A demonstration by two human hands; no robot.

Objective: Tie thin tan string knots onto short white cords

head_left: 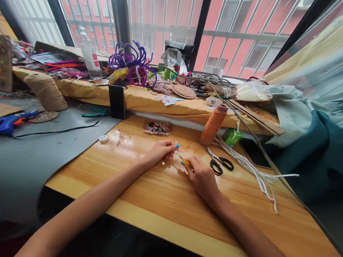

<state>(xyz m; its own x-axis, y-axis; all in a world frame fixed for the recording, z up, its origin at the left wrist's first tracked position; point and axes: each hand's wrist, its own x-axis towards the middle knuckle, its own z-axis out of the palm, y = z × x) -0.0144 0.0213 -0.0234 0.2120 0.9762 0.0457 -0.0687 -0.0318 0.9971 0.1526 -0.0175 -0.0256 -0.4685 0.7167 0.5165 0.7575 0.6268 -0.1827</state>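
Over the middle of the wooden table, my left hand is closed, pinching a small thin white piece between thumb and fingertips. My right hand is wrapped round a slim yellow-handled tool with a pale metallic tip. That tip meets or nearly meets the white piece; its exact kind is too small to tell. Tiny white bits lie below my left hand. Just right of my right hand are black-handled scissors. Loops of thin orange cord lie behind my hands.
A clear box of beads stands behind. To the right are a cone of orange cord, a green carton and white cords. A blue glue gun lies left. The cloth-covered ledge is cluttered.
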